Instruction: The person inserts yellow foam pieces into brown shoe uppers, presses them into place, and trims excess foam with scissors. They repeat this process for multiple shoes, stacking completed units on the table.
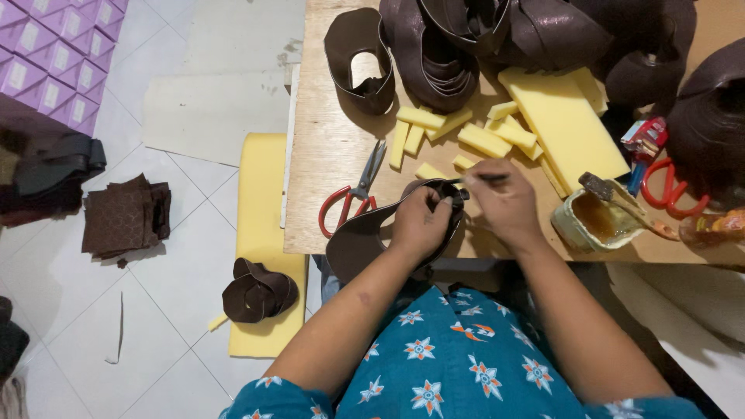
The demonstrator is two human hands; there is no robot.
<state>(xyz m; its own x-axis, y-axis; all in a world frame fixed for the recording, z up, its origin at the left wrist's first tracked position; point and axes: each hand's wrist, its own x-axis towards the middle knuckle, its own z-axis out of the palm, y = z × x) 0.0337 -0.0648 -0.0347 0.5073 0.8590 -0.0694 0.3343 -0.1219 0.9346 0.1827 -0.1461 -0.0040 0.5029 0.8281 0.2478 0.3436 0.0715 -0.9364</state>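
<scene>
My left hand (421, 221) grips a curved dark brown leather piece (358, 242) at the near edge of the plywood table (326, 163). My right hand (506, 203) holds a thin dark brush-like tool (483, 178), its tip touching the top edge of the leather piece. A glue tin (591, 219) with amber glue and a brush resting in it stands just right of my right hand. Yellow foam strips (485, 140) lie behind my hands.
Red-handled scissors (353, 198) lie left of my hands. Dark leather loops (434, 54) pile at the table's back beside a yellow foam slab (563, 120). A second pair of red scissors (669, 188) lies at the right. On the floor are a foam sheet (260, 186), leather pieces (124, 217), purple boxes (54, 62).
</scene>
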